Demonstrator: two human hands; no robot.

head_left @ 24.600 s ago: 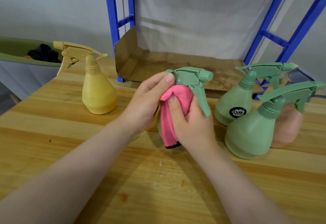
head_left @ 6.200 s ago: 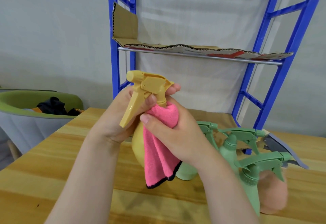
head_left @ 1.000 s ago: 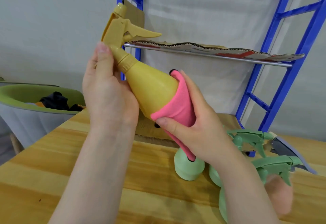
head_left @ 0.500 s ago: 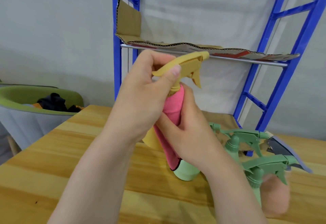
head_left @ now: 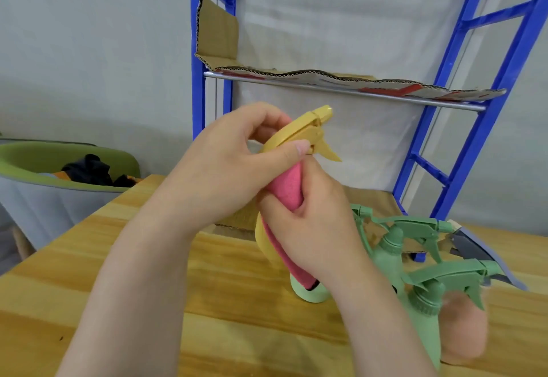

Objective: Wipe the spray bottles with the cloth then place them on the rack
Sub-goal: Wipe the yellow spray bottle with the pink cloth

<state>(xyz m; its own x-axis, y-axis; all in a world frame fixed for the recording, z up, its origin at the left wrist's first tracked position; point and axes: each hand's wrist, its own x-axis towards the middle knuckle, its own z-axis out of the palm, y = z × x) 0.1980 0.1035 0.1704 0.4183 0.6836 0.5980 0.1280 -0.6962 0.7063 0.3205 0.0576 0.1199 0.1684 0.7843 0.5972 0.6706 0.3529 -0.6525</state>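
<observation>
I hold a yellow spray bottle upright above the wooden table. My left hand grips its trigger head from the left, thumb across the top. My right hand wraps a pink cloth around the bottle's neck and body, so most of the body is hidden. Three green spray bottles stand to the right: one mostly behind my right wrist, one further back, one nearest. A pink bottle stands behind the nearest green one. The blue rack rises behind.
The rack's shelf is lined with cardboard, and another cardboard sheet covers its lowest level at table height. A green-rimmed bin with dark clothes stands left of the table. A grey-blue flat object lies at far right.
In the last second the yellow bottle swung from tilted, nozzle up-left, to upright with its nozzle pointing right. My right hand slid the cloth from the base up to the neck.
</observation>
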